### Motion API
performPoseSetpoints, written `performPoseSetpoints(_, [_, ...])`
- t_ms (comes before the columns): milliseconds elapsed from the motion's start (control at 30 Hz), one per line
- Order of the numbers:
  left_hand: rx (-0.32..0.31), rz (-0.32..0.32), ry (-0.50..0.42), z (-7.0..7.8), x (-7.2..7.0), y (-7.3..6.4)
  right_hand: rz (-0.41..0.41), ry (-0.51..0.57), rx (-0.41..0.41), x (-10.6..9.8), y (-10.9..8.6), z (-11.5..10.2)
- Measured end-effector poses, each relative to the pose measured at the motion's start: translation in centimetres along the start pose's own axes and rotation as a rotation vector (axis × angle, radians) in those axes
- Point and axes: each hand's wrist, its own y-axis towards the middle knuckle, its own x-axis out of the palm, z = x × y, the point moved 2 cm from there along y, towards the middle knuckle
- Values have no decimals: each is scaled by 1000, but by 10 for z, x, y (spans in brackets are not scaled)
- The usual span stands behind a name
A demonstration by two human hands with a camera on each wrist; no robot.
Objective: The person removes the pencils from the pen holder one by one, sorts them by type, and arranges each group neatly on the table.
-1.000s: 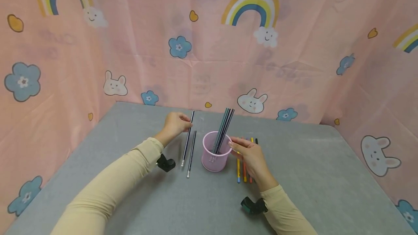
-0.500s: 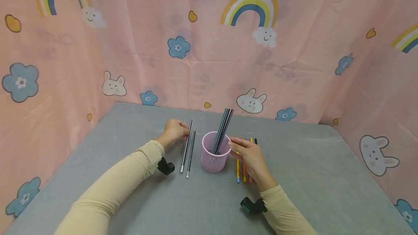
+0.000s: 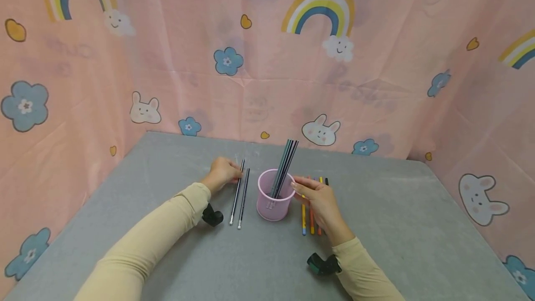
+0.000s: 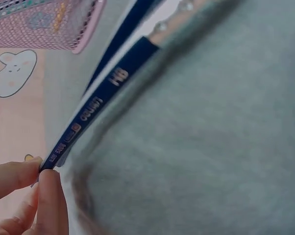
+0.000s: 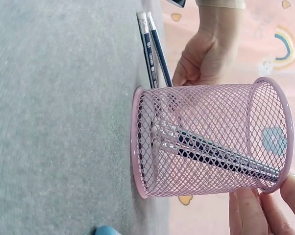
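Observation:
My left hand (image 3: 223, 173) pinches a dark blue pencil (image 4: 88, 110) near its far end, between thumb and fingertips. "HB" is printed on its barrel, and its white eraser end points toward me, low over the table. A second dark pencil (image 3: 244, 199) lies just right of it, nearly parallel. Upright on the table stands a pink mesh pencil cup (image 3: 273, 208). Several dark and green pencils (image 3: 285, 166) lean in it, eraser ends down. My right hand (image 3: 322, 203) holds the cup's rim from the right, thumb at the rim and fingers against the outer side.
Several coloured pens or pencils (image 3: 303, 219) lie in a row right of the cup, partly hidden under my right hand. A pink patterned curtain (image 3: 267, 82) rises behind the grey table (image 3: 397, 226). Black wrist devices (image 3: 213, 216) stick out below both hands.
My left hand has come down and toward me with the pencil, bringing it beside the second one. The right hand keeps its hold on the cup's rim.

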Motion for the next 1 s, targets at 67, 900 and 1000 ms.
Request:
performPoseSetpoints(67, [-5, -1, 25, -2, 0, 0, -1, 3, 1, 0, 0, 0])
performPoseSetpoints(900, [41, 51, 174, -9, 6, -2, -13, 16, -2, 0, 1, 1])
performPoseSetpoints(1000, [46, 62, 199, -8, 6, -4, -12, 18, 2, 0, 2, 2])
